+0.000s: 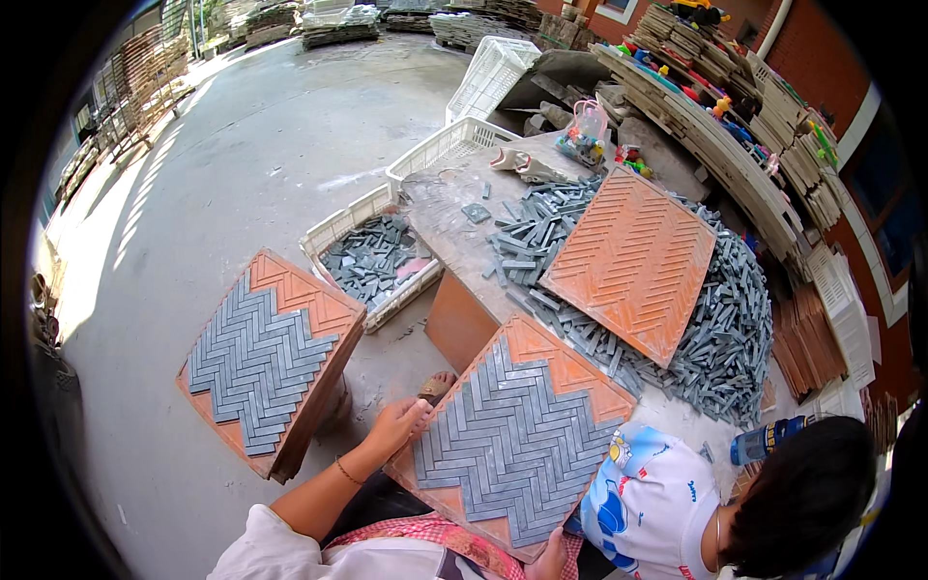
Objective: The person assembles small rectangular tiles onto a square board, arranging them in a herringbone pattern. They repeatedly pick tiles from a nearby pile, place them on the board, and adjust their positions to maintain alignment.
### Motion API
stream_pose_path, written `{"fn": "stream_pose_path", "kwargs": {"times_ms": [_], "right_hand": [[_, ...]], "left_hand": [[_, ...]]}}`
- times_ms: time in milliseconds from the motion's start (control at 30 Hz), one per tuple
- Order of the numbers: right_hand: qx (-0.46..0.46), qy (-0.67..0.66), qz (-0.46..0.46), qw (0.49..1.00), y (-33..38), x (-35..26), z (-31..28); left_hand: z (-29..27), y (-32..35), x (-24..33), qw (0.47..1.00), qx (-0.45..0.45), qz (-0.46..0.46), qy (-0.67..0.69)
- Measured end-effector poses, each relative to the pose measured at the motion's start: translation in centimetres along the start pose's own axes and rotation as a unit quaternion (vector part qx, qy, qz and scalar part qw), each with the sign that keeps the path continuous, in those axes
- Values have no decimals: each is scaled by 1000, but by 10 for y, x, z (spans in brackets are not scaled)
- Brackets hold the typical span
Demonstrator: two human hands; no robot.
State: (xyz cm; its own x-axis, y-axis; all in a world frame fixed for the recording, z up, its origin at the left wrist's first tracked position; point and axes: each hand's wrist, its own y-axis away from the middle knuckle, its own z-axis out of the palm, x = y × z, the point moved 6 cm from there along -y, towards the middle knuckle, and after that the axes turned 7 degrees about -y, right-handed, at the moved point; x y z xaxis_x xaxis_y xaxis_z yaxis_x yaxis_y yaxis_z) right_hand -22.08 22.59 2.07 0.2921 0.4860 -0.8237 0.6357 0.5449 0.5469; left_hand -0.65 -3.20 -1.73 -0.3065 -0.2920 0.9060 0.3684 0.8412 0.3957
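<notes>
An orange grooved mould board (527, 338) rests tilted over my lap. Narrow grey stone strips (512, 435) fill most of it in a herringbone pattern, with bare orange grooves along its far edge. My left hand (401, 425) is closed on the board's left edge. Low down, my right hand (549, 559) grips the near right edge, its fingers partly hidden. To my left, a similar board with laid strips (261, 358) tops a stack. Ahead on the right, a bare orange mould board (638, 261) lies on a heap of loose grey strips (730, 338).
Close on my right is another person (667, 493) in a white and blue shirt. A blue container (768, 440) stands beside them. White plastic crates (372, 314) holding stone pieces sit left of the work table (454, 213). Stacked boards (715, 145) line the back right.
</notes>
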Motion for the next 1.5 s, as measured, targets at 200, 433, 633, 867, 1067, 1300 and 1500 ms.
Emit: {"fn": "stream_pose_path", "kwargs": {"times_ms": [200,433,633,867,1067,1300,1500], "right_hand": [[-1,-47,-20,999,-5,10,10],[21,-111,-72,991,-21,8,11],[-81,-108,-174,975,-79,-88,110],[-168,-261,-92,946,-205,-169,265],[-167,-356,4,919,-242,-176,309],[-278,-365,-11,888,-236,-179,317],[-326,-261,6,909,-168,-179,318]], "left_hand": [[12,8,-34,992,-98,19,76],[-38,48,-13,970,-29,30,241],[-131,22,26,968,139,78,195],[-230,-127,36,950,230,128,171],[-260,-252,33,946,243,144,160],[-260,-284,28,950,199,85,224],[-252,-294,23,949,253,77,175]]}}
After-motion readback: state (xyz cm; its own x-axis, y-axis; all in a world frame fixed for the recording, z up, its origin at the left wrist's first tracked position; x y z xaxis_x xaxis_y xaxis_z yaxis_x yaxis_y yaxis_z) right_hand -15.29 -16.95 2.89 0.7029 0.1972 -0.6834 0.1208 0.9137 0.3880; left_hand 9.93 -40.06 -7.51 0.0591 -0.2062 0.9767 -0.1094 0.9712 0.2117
